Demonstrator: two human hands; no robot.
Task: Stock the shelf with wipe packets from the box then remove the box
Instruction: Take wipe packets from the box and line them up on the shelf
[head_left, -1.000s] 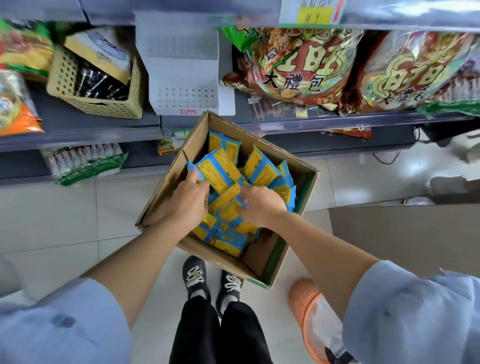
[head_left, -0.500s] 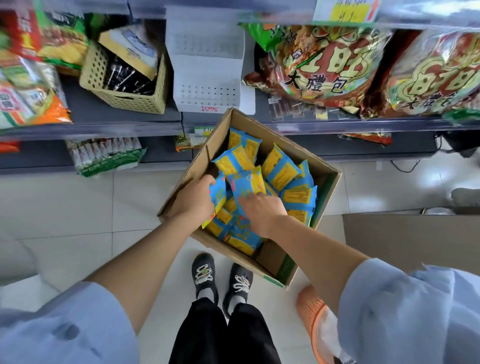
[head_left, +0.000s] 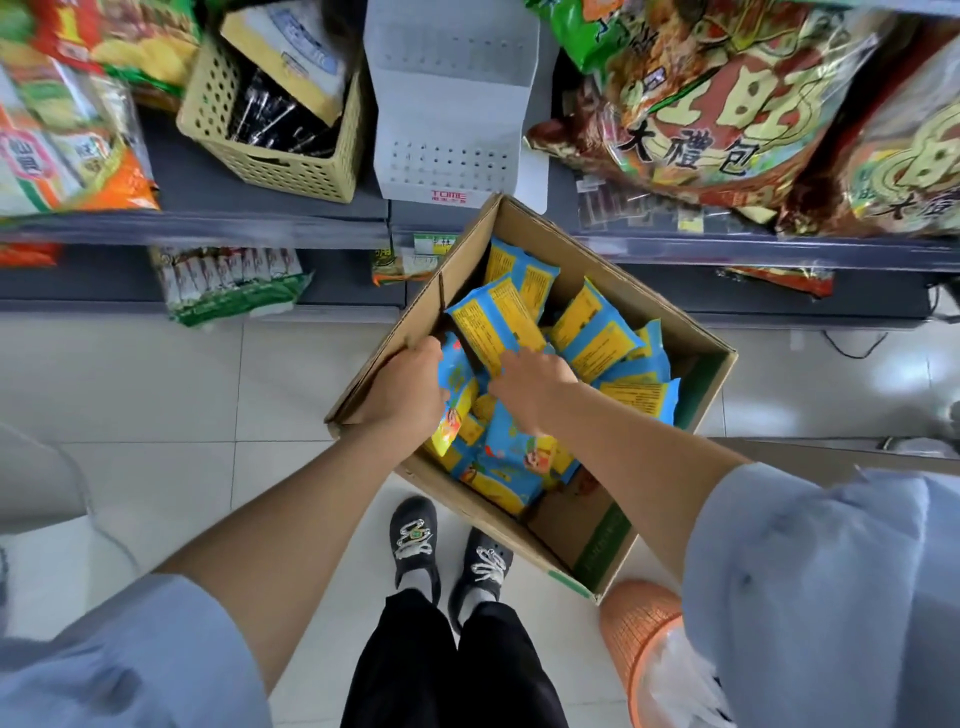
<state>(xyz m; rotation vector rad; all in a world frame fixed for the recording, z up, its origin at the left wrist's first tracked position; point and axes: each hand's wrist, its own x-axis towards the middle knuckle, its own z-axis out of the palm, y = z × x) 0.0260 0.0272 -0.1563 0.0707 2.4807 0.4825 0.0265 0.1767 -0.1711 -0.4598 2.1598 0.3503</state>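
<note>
An open cardboard box (head_left: 701, 374) stands on the floor below the shelf and holds several blue-and-yellow wipe packets (head_left: 597, 338). My left hand (head_left: 402, 389) is at the box's left wall, its fingers curled round a stack of packets (head_left: 454, 387). My right hand (head_left: 530, 387) reaches into the middle of the box; its fingers pinch the near end of a tilted packet (head_left: 493, 325). A white perforated shelf divider (head_left: 449, 104) stands on the grey shelf (head_left: 208, 223) just above the box.
A yellow basket (head_left: 270, 161) with dark items sits left of the divider. Large red snack bags (head_left: 701, 104) fill the shelf at right. An orange mesh bin (head_left: 641, 644) stands on the tiled floor by my right arm. My shoes (head_left: 447, 556) are just before the box.
Both hands have gathered packets and lifted them within the box; the left hand shifted to the box's left wall. My view moved nearer to the shelf.
</note>
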